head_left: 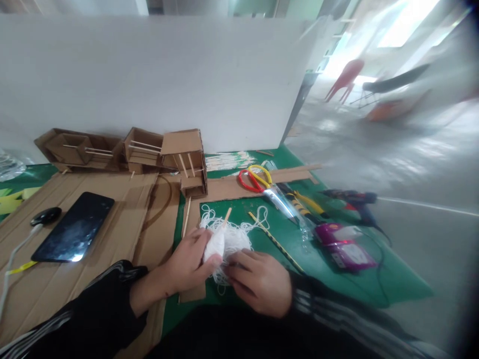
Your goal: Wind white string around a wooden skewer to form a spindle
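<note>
My left hand [190,259] is closed around a bundle of white string [215,245] wound on a thin wooden stick [227,215], whose tip points up and away from me. Beside it, a loose tangle of white string [239,237] lies on the green tabletop. The fingers of my right hand [260,281] are curled in at the tangle's near edge, pinching string; their tips are partly hidden. To the right of the tangle lies a yellow and black striped pencil [277,243].
Cardboard box structures with sticks [183,142] stand at the back against a white partition [157,75]. On the left, a phone [75,227] and mouse [45,216] rest on cardboard. Rightward are scissors [267,187], pliers [307,202], a drill [355,197] and a purple box [344,247].
</note>
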`<state>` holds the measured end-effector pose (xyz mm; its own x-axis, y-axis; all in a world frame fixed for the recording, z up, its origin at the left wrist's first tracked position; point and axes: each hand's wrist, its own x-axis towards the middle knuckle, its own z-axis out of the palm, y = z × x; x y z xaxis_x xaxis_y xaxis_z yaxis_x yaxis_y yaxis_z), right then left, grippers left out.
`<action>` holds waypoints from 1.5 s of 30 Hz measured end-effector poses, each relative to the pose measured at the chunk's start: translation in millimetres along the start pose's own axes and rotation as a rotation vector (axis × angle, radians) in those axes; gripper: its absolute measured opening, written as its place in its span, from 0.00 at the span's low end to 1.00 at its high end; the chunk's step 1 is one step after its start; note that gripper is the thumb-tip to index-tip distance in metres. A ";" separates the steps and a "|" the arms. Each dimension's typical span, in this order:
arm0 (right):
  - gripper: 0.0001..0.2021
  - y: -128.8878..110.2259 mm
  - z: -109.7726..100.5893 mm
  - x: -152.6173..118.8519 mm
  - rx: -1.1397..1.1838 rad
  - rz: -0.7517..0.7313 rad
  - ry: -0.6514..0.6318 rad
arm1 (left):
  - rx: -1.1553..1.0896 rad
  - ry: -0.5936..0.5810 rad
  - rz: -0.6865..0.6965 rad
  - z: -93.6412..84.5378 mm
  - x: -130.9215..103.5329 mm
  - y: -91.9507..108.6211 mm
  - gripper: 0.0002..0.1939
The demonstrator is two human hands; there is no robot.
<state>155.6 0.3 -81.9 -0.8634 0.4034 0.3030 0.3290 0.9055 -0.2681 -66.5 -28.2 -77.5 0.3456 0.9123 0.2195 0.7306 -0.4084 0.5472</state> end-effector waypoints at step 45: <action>0.06 3.9 1.0 -7.2 0.109 0.231 0.129 | -0.126 -0.193 -0.246 1.4 6.1 16.1 0.18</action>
<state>162.7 0.8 -86.0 -0.7125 0.6168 0.3344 0.4619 0.7711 -0.4381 -51.8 -29.3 -68.5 0.2815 0.9561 -0.0819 0.7316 -0.1586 0.6631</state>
